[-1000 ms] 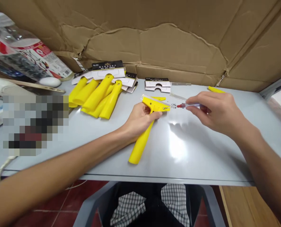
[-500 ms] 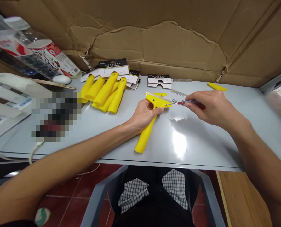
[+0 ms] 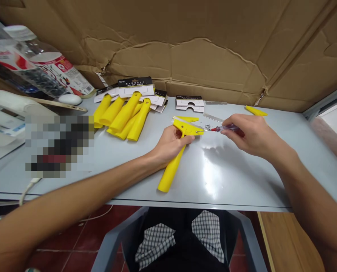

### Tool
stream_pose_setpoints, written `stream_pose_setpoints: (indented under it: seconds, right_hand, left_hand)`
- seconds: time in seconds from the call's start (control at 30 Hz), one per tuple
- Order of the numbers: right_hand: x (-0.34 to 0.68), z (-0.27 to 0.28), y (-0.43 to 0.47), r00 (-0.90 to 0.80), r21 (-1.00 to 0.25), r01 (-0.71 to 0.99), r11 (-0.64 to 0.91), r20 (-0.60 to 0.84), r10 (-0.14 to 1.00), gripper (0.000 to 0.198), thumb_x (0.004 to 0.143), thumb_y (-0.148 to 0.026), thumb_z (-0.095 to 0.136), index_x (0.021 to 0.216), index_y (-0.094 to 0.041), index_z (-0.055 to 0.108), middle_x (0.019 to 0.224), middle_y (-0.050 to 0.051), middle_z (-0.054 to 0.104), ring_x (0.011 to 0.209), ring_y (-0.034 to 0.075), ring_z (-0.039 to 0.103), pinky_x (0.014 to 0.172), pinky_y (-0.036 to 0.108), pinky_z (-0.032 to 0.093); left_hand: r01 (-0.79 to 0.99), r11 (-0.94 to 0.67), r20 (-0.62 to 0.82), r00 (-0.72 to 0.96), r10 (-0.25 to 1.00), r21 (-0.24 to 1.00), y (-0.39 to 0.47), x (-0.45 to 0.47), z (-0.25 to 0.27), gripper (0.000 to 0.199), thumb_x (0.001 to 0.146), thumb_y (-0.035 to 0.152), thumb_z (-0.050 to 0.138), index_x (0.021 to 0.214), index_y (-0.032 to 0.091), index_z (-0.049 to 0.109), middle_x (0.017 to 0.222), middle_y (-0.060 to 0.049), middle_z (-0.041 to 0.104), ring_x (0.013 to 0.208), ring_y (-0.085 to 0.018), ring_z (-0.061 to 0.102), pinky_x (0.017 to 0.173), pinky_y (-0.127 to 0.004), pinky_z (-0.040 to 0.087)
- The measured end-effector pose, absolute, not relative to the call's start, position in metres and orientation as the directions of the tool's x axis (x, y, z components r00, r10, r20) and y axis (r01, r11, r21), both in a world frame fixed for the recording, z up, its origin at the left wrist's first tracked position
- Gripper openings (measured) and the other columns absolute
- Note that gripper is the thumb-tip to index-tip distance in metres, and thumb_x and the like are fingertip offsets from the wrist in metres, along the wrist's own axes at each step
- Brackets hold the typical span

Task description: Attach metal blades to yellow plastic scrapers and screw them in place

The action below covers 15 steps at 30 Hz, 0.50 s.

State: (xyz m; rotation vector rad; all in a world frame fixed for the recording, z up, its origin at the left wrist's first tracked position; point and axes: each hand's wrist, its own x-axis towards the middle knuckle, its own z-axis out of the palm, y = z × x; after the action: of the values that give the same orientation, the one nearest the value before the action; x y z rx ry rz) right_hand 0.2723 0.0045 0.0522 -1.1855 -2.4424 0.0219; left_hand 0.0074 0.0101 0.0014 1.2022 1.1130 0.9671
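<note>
My left hand [image 3: 171, 145] is wrapped round a yellow scraper [image 3: 171, 172] just below its head, with the handle slanting down toward the table's front edge. A thin metal strip shows along the head's upper edge. In my right hand [image 3: 249, 132] is a screwdriver [image 3: 223, 129] with a clear handle and a red collar. Its shaft points left, and the tip meets a small screw [image 3: 197, 132] at the right part of the scraper head. Just behind the shaft lies a little heap of screws [image 3: 207, 127]. A loose yellow piece [image 3: 189, 119] sits behind the head.
Several yellow scraper handles [image 3: 125, 113] with black-and-white cards [image 3: 136, 87] are piled at left. Farther back are a folded card [image 3: 189, 103], metal blades [image 3: 216, 102] and another yellow piece [image 3: 256, 110]. Bottles [image 3: 57, 70] stand at far left; cardboard [image 3: 185, 45] walls the back.
The whole view has shifted slightly, so the table sits a bit lower. Both hands keep their holds, and the screwdriver tip stays at the scraper head's screw.
</note>
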Motion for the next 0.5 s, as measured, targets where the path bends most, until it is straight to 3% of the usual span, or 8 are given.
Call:
stream_pose_setpoints:
  seconds: [0.13,0.37,0.5]
  right_hand:
    - [0.2710,0.0513,0.0041,-0.556,-0.176,0.753,0.634,0.345,0.757,0.022,0.108,-0.041,0.055,0.102,-0.024,0.067,0.084,0.004,0.073,0.070,0.020,0.065,0.063,0.034,0.044]
    - [0.2667,0.0545,-0.0022,-0.561,-0.247,0.731,0.636,0.314,0.766,0.012,0.101,-0.028,0.059,0.110,-0.024,0.066,0.098,0.005,0.078,0.070,0.018,0.067,0.062,0.032,0.046]
    - [0.2662,0.0536,-0.0013,-0.572,-0.221,0.709,0.670,0.377,0.729,0.016,0.107,-0.035,0.058,0.106,-0.024,0.069,0.085,0.003,0.076,0.064,0.018,0.064,0.061,0.032,0.045]
  left_hand:
    - [-0.027,0.124,-0.114,0.240,0.964,0.992,0.0097,0.0077,0.0026,0.031,0.080,0.018,0.078,0.110,0.014,0.071,0.125,-0.015,0.077,0.109,-0.026,0.069,0.101,-0.041,0.051]
    - [-0.031,0.113,-0.101,0.256,0.962,0.993,0.0108,0.0067,0.0006,0.026,0.081,0.020,0.078,0.106,0.015,0.071,0.123,-0.014,0.078,0.113,-0.027,0.069,0.104,-0.042,0.051]
    - [-0.003,0.128,-0.124,0.231,0.965,0.992,0.0110,0.0072,0.0028,0.030,0.080,0.021,0.080,0.108,0.014,0.073,0.122,-0.014,0.078,0.113,-0.028,0.070,0.099,-0.041,0.052]
